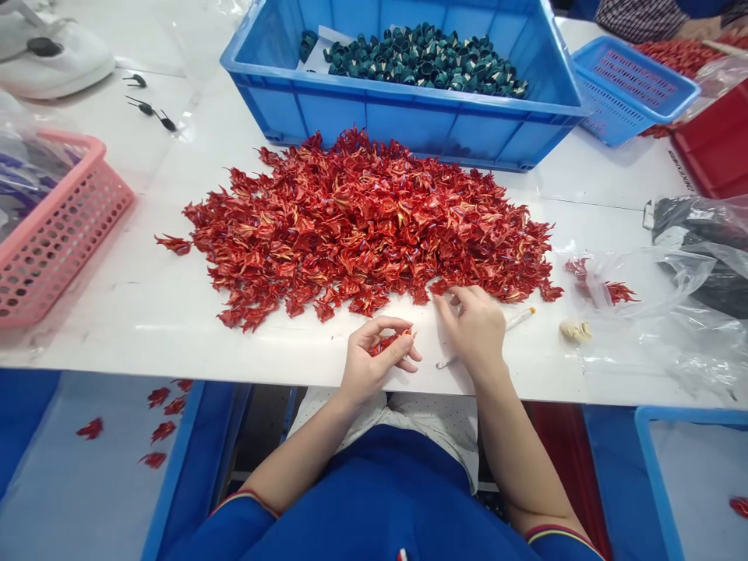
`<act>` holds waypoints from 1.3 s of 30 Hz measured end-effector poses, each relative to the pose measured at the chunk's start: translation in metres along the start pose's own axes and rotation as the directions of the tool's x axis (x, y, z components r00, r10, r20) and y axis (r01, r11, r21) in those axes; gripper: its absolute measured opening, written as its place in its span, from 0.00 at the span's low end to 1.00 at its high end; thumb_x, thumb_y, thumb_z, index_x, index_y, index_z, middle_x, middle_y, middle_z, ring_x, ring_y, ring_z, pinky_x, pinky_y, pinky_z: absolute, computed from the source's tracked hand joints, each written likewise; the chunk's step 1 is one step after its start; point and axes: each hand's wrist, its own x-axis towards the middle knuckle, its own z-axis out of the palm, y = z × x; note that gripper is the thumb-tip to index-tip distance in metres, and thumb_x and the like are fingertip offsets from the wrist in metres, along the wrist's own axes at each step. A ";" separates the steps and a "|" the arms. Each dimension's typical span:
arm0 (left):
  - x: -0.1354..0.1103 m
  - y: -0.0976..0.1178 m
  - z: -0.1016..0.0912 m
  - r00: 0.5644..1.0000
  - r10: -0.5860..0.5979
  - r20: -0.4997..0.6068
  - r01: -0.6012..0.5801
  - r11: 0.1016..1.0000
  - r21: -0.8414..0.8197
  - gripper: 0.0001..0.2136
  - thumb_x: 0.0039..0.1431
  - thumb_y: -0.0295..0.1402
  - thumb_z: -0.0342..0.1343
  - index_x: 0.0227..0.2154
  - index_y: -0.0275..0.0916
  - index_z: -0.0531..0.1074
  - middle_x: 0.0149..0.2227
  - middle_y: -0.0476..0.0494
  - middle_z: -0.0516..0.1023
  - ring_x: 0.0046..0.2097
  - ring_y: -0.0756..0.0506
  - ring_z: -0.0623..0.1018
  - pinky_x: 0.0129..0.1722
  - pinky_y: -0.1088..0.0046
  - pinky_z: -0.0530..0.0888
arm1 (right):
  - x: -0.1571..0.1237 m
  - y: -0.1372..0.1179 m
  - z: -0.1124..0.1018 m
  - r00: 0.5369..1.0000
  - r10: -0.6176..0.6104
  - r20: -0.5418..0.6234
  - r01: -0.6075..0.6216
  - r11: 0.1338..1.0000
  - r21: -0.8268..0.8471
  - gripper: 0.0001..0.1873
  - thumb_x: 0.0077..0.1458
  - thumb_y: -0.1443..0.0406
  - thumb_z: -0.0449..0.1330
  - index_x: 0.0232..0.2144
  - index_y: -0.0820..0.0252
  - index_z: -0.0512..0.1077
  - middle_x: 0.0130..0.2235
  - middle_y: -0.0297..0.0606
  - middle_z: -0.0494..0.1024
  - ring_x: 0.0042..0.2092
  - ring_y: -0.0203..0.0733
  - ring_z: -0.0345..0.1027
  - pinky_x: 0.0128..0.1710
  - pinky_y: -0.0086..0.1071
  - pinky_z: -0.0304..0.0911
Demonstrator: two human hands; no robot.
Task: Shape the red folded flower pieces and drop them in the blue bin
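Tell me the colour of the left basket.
The basket is pink with holes, best seen in the head view.

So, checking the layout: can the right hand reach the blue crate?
Probably, but the red folded-paper pile lies between the right hand and the blue crate, so it would have to pass over.

Along the near edge, a strip of white tabletop (pixel 175 343) gives my left hand (pixel 374 362) and right hand (pixel 474 331) a way sideways, though a thin white stick (pixel 520 318) lies just beside the right. Straight ahead, the red paper heap (pixel 362 226) blocks the reach to the blue crate (pixel 403 117); the pink basket (pixel 58 234) stands in the way leftward, the plastic bag (pixel 660 312) rightward
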 end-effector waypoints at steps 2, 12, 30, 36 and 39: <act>0.000 -0.002 0.000 0.999 0.039 -0.007 -0.039 0.999 0.027 0.16 0.45 0.42 0.69 0.32 0.36 0.77 0.27 0.48 0.75 0.27 0.48 0.80 0.20 0.77 0.80 | 0.000 -0.001 0.002 1.000 -0.026 0.009 0.026 0.999 0.018 0.11 0.57 0.61 0.59 0.28 0.60 0.77 0.29 0.38 0.76 0.29 0.40 0.66 0.31 0.32 0.59; -0.001 -0.006 0.000 0.984 0.178 0.026 -0.179 0.978 0.102 0.10 0.50 0.38 0.67 0.32 0.37 0.82 0.37 0.46 0.68 0.36 0.43 0.84 0.22 0.79 0.81 | -0.001 0.000 0.003 1.000 0.023 -0.014 -0.023 1.000 -0.005 0.12 0.55 0.58 0.60 0.31 0.61 0.77 0.28 0.38 0.77 0.29 0.42 0.68 0.30 0.33 0.59; -0.002 -0.007 0.005 0.991 0.135 0.006 -0.135 0.980 0.149 0.16 0.48 0.42 0.69 0.37 0.36 0.82 0.41 0.40 0.78 0.30 0.48 0.82 0.21 0.78 0.81 | -0.027 -0.021 -0.022 0.789 -0.447 -0.421 0.508 0.861 0.037 0.15 0.49 0.78 0.63 0.37 0.58 0.71 0.27 0.37 0.77 0.26 0.38 0.69 0.27 0.31 0.67; -0.001 -0.003 -0.001 0.993 0.094 0.065 -0.102 0.987 0.124 0.19 0.49 0.48 0.66 0.31 0.34 0.79 0.36 0.44 0.77 0.18 0.55 0.74 0.16 0.79 0.75 | -0.044 -0.039 -0.025 0.835 -0.425 -0.349 0.518 0.821 0.240 0.15 0.51 0.78 0.63 0.40 0.59 0.71 0.28 0.38 0.77 0.28 0.38 0.69 0.26 0.31 0.67; -0.001 0.002 -0.004 0.984 0.004 0.177 -0.019 0.997 0.081 0.20 0.50 0.49 0.65 0.30 0.34 0.78 0.32 0.45 0.76 0.19 0.53 0.74 0.14 0.79 0.73 | -0.048 -0.040 -0.032 0.926 -0.302 -0.229 0.379 0.757 0.533 0.14 0.52 0.76 0.61 0.40 0.57 0.72 0.30 0.36 0.76 0.29 0.36 0.69 0.26 0.30 0.67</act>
